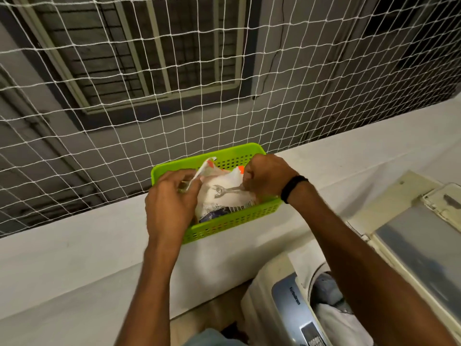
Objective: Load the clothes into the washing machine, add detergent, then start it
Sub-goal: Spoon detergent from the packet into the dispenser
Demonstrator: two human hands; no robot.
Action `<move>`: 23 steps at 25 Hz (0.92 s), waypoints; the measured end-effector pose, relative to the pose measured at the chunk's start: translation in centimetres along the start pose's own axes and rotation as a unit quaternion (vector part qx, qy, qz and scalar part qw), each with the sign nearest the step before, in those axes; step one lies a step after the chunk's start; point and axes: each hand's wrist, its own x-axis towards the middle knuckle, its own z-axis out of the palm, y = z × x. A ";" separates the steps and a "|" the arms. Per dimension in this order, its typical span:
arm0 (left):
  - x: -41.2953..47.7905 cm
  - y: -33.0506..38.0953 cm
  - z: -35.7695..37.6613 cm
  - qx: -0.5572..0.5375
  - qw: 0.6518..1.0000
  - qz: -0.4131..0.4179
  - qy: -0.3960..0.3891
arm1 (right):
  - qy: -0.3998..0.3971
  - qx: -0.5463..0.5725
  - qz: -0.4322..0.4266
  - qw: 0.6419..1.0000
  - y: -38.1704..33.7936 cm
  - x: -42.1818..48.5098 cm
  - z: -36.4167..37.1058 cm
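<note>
A bright green plastic basket (232, 221) stands on a white ledge. Inside it lies a clear bag of white detergent powder (219, 198). My left hand (169, 203) pinches the bag's open top edge at the left. My right hand (267, 178), with a black band on the wrist, grips the handle of a metal spoon (224, 191) whose bowl lies in the powder. At the lower right is the top-loading washing machine (291, 305), its lid (419, 245) raised, with light-coloured clothes (334, 318) in the drum.
White safety netting (149, 96) stretches behind the ledge (74, 258), with a building wall and barred window beyond it. The machine stands right against the ledge's front face.
</note>
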 end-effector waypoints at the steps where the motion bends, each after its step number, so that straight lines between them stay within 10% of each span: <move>1: -0.1 0.1 0.0 -0.009 1.000 -0.013 0.011 | 0.036 0.025 0.005 0.999 0.0 0.0 0.0; 12: -0.1 1.1 -0.7 -0.087 0.996 -0.003 0.017 | -0.101 0.177 -0.012 0.979 -0.3 0.9 1.5; 23: -0.1 1.5 -0.3 -0.083 0.996 -0.034 0.014 | -0.045 0.470 0.049 0.880 2.9 -2.8 -0.2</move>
